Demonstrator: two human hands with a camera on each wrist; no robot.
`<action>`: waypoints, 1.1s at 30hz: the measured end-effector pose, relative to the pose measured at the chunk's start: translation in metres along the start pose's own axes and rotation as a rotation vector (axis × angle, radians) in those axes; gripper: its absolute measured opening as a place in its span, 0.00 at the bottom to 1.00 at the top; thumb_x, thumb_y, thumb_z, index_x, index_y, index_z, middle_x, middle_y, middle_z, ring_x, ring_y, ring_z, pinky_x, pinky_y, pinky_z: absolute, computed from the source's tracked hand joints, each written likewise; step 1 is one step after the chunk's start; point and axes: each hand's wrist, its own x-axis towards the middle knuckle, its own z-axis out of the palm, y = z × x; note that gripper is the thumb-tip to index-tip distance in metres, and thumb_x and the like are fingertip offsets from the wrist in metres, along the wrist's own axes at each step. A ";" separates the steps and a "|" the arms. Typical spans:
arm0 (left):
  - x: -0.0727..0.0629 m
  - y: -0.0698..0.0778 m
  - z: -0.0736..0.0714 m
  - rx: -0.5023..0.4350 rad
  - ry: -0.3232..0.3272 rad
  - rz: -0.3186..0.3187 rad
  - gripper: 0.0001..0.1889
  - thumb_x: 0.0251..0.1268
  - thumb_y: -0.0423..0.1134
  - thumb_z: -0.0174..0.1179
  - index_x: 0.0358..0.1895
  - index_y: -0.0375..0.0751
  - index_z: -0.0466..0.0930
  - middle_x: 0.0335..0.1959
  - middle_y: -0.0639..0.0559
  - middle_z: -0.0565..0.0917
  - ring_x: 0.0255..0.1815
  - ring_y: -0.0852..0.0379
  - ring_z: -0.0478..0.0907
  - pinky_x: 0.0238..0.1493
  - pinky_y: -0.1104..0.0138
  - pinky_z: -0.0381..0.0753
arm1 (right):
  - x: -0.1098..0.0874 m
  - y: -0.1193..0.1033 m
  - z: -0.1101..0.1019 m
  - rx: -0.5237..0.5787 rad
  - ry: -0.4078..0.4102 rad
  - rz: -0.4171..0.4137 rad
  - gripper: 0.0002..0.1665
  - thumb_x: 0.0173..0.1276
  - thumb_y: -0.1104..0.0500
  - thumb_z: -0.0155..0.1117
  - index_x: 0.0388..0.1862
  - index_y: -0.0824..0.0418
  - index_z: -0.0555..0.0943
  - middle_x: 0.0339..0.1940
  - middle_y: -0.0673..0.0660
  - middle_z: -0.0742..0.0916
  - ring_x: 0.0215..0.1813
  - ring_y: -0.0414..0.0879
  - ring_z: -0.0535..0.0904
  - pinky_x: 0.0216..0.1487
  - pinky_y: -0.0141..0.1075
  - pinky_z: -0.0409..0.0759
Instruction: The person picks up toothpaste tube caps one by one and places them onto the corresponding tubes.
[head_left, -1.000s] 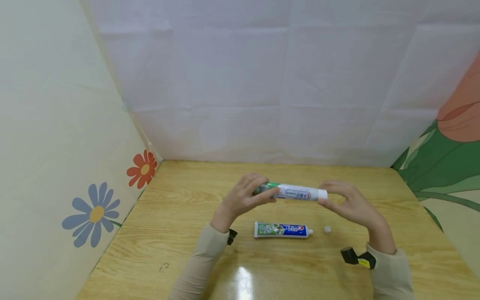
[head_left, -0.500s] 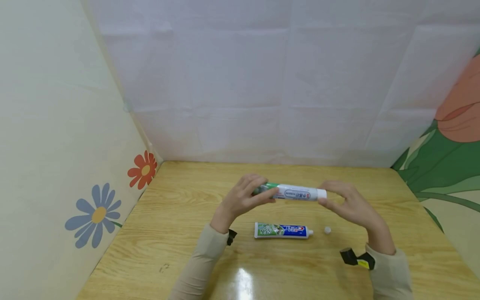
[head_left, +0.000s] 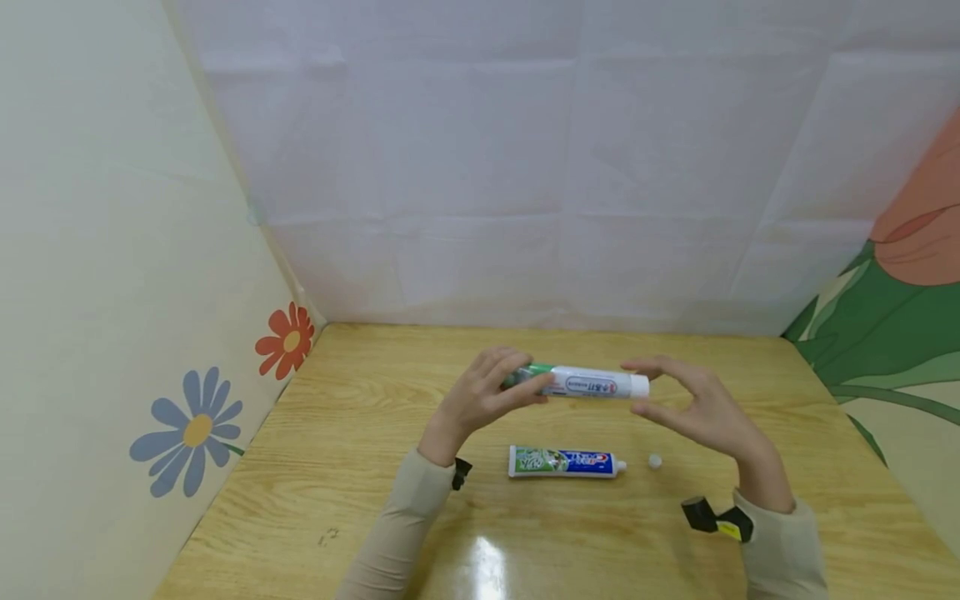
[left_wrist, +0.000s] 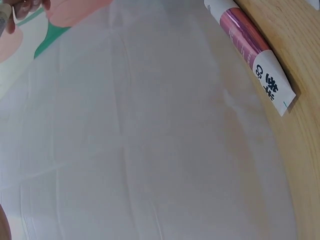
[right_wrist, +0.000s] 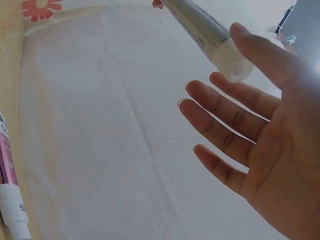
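The work appears partway along. The printed tube lying on the table is already uncapped, its bare nozzle facing a small loose cap that rests just beyond it, apart. The second tube, raised above the table between the two hands, has its white cap on; removing that cap is judged to be the step in hand, not yet done. The left hand grips this tube firmly round its green end. The right hand is spread wide, thumb and forefinger on either side of the cap without closing on it; whether either touches it cannot be told. The raised tube is nearly level, capped end toward the right hand, its pale body full and smooth, with framed lettering near the cap. A pink-and-white tube, visible in the wrist views, also lies on the table; whether it is capped is unclear.
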 end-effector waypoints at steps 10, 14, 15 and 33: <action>0.000 -0.001 0.000 0.005 -0.003 0.006 0.25 0.54 0.49 0.65 0.56 0.47 0.73 0.45 0.44 0.74 0.44 0.51 0.73 0.48 0.66 0.76 | 0.007 -0.033 -0.008 -0.015 0.035 -0.073 0.27 0.48 0.73 0.71 0.49 0.63 0.79 0.44 0.54 0.85 0.46 0.35 0.76 0.53 0.29 0.71; 0.000 0.000 0.001 0.003 -0.005 0.006 0.26 0.52 0.49 0.66 0.55 0.47 0.74 0.45 0.44 0.74 0.44 0.51 0.72 0.48 0.66 0.76 | 0.008 -0.041 -0.011 -0.019 0.030 -0.070 0.25 0.48 0.74 0.70 0.48 0.62 0.79 0.43 0.52 0.85 0.46 0.34 0.77 0.51 0.32 0.73; 0.000 0.000 0.001 0.003 -0.006 0.005 0.26 0.51 0.49 0.67 0.55 0.47 0.74 0.45 0.44 0.74 0.44 0.51 0.72 0.48 0.66 0.76 | 0.008 -0.041 -0.011 -0.020 0.030 -0.070 0.25 0.48 0.74 0.71 0.48 0.62 0.80 0.43 0.52 0.85 0.46 0.34 0.77 0.51 0.32 0.73; -0.002 0.004 0.001 -0.007 -0.063 -0.020 0.26 0.58 0.47 0.62 0.60 0.48 0.71 0.45 0.44 0.74 0.45 0.50 0.72 0.48 0.65 0.76 | 0.000 0.002 -0.003 -0.040 0.020 -0.094 0.26 0.51 0.70 0.70 0.50 0.52 0.79 0.46 0.46 0.84 0.48 0.34 0.77 0.48 0.29 0.76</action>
